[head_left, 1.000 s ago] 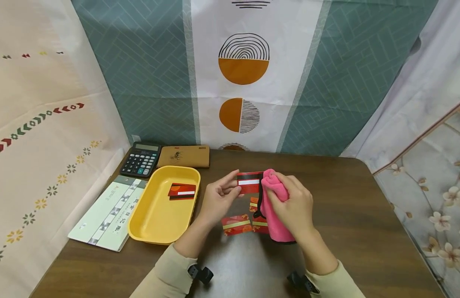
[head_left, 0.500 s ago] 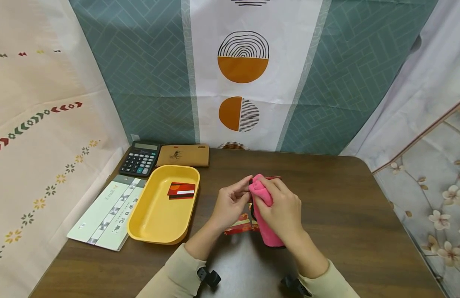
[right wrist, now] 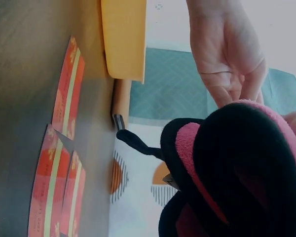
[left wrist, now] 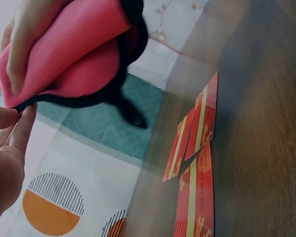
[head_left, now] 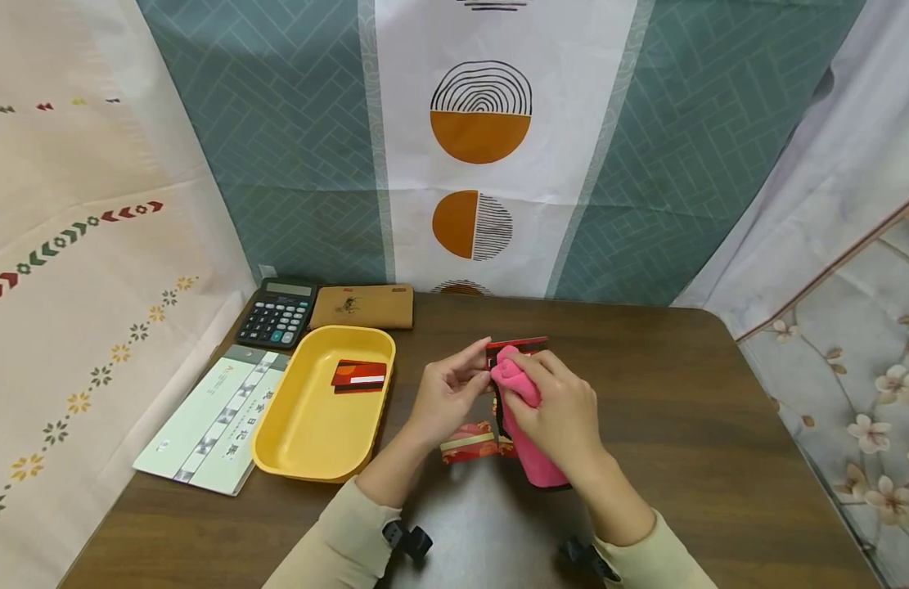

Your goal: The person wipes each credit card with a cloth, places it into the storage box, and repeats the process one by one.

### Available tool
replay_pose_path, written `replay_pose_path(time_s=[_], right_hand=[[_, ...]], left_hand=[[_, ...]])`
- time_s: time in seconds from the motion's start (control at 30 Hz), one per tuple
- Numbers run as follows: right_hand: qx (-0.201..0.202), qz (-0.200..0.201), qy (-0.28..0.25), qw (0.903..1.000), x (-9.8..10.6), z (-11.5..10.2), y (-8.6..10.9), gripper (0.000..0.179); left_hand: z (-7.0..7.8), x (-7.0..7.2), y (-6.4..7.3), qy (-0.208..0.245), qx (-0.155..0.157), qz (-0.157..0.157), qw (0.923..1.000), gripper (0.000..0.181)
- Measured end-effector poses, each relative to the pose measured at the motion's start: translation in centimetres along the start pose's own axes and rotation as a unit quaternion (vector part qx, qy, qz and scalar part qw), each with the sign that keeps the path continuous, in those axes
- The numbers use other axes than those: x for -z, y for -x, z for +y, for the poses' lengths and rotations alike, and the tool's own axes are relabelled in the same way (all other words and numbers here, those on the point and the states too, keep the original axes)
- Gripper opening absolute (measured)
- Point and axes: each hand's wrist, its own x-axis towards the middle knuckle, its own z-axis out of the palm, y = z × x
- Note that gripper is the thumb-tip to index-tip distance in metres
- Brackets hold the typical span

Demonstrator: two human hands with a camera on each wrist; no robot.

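My left hand pinches the left edge of a red and black bank card between thumb and fingers, above the table. My right hand grips a folded pink cloth with black edging and lays it over the card's face, so most of the card is hidden. In the left wrist view, the cloth hangs with a small black loop below its edge. Under the hands, three red cards with gold stripes lie on the table, among them a near one and a farther one.
A yellow tray stands to the left, holding red and black cards. Behind it are a calculator and a tan wallet. A pale green account book lies left of the tray, at the table's left edge.
The cloth has moved left across the card, covering most of its face. Both hands have come closer together. The card's top edge has tilted and shows above the right fingers.
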Motion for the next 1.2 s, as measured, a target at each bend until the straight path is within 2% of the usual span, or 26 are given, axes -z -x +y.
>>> replay_pose_path(time_s=[0.23,0.4,0.6,0.7,0.93,1.13,1.2], right_hand=[[0.006,0.009,0.010,0.9999,0.4,-0.1,-0.4,0.044],[0.021,-0.020,0.022,0.9993,0.5,-0.2,-0.1,0.042],[0.020,0.028,0.017,0.9993,0.6,-0.3,-0.5,0.038],[0.025,0.031,0.017,0.9990,0.7,0.0,-0.4,0.037],[-0.030,0.064,0.039,0.9967,1.1,1.4,-0.2,0.041],[0.033,0.060,0.001,0.9977,0.4,0.5,0.6,0.041],[0.034,0.067,-0.008,0.9971,0.3,0.5,0.8,0.040]], left_hand=[[0.0,-0.3,-0.1,-0.007,-0.009,-0.006,0.9999,0.048],[0.1,-0.4,-0.1,-0.001,-0.008,0.002,1.0000,0.049],[0.1,-0.9,0.1,-0.010,-0.012,-0.013,0.9998,0.046],[0.1,-0.8,0.3,-0.012,-0.011,-0.011,0.9998,0.046],[0.3,-0.2,0.7,-0.005,-0.011,0.018,0.9998,0.047],[0.4,-0.7,0.5,0.002,-0.014,-0.002,0.9999,0.046],[0.5,-0.8,0.5,-0.001,-0.013,0.000,0.9999,0.045]])
